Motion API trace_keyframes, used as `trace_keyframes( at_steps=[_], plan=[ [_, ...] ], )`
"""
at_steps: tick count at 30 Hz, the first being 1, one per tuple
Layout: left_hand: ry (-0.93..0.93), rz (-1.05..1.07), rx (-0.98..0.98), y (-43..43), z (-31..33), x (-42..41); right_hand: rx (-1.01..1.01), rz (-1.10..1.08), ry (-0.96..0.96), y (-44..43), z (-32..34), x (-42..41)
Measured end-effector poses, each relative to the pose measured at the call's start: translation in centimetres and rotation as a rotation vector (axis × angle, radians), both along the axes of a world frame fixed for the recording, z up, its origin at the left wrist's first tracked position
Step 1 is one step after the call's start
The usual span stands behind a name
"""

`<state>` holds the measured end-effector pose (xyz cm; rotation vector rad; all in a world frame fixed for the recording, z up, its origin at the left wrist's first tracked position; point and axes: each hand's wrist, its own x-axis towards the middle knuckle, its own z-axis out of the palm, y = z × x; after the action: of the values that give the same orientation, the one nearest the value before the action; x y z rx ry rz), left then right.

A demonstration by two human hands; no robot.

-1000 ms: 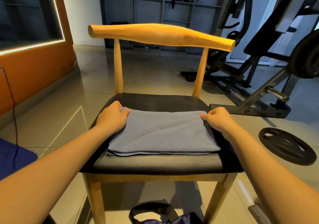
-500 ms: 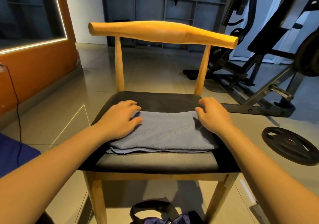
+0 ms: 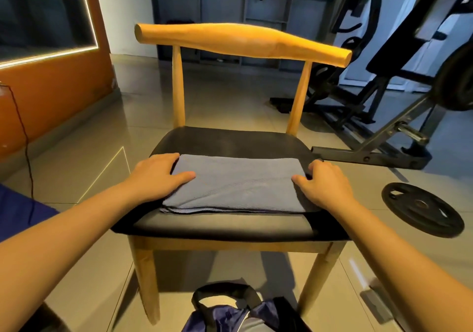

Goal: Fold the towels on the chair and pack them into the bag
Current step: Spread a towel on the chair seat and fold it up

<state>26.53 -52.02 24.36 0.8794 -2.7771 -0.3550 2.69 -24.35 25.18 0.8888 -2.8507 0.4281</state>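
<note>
A grey-blue towel, folded into a flat rectangle, lies on the black seat of a wooden chair. My left hand rests palm down on the towel's left end, fingers spread and thumb pointing inward. My right hand presses on the right end, with the thumb on top and the fingers bent over the edge. Neither hand lifts the cloth. A dark blue bag with a black handle sits on the floor below the chair's front edge, partly cut off by the frame.
A black weight plate lies on the tiles to the right of the chair. Gym machine frames stand behind it. An orange wall with a hanging cable runs along the left. Shelving fills the back wall.
Both hands slid outward along the towel, from nearer its middle to its left and right ends. The towel stays folded in the same place on the seat.
</note>
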Motion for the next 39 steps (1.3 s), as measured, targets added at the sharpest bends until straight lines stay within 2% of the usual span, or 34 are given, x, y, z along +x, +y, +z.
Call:
trace_keyframes(
  at_steps=[3, 5, 10, 13, 16, 18, 23, 27, 29, 31, 33, 34, 36, 39],
  plan=[
    [0.032, 0.123, 0.105, -0.1, 0.5, -1.0, -0.040, -0.071, -0.336, -0.1, 2.1, 0.7],
    [0.056, 0.188, 0.206, -0.2, 0.5, -1.9, -0.042, -0.093, -0.489, -0.2, 2.8, 1.3],
    [0.119, 0.246, 0.281, 0.7, 0.7, -2.9, -0.076, -0.072, -0.539, -0.6, 3.4, 1.9],
    [0.264, 0.184, 0.291, 1.5, 1.2, -2.8, -0.232, -0.058, -0.582, -0.4, 3.8, 2.2],
    [0.385, 0.196, 0.289, 1.4, 1.2, -2.8, -0.370, -0.083, -0.790, -0.3, 3.6, 1.9],
    [0.399, 0.217, 0.236, 1.2, 1.2, -2.7, -0.408, -0.089, -0.895, -0.1, 3.4, 1.5],
    [0.271, 0.152, 0.001, 0.3, 0.7, -2.7, -0.275, -0.071, -0.716, -0.3, 3.3, 1.2],
    [0.094, 0.148, -0.082, -0.7, 0.8, -3.0, -0.096, 0.036, -0.816, 0.5, 4.9, 1.9],
    [-0.038, 0.191, -0.093, -1.6, 1.2, -2.8, -0.055, 0.033, -0.770, 0.6, 5.2, 1.7],
    [-0.141, 0.224, -0.021, -2.2, 1.8, -2.7, -0.125, -0.003, -0.581, -0.2, 4.5, 1.0],
    [-0.176, 0.221, 0.174, -2.5, 2.5, -2.6, -0.213, 0.025, -0.390, -1.7, 3.7, 0.1],
    [-0.192, 0.218, 0.287, -2.7, 2.9, -2.5, -0.223, 0.062, -0.355, -2.4, 3.4, -0.1],
    [-0.258, 0.212, 0.456, -2.8, 3.9, -1.7, -0.168, 0.127, -0.371, -3.8, 2.8, -0.6],
    [-0.235, 0.204, 0.526, -3.1, 4.4, -0.7, -0.123, 0.151, -0.491, -5.0, 2.4, -1.9]
  ],
)
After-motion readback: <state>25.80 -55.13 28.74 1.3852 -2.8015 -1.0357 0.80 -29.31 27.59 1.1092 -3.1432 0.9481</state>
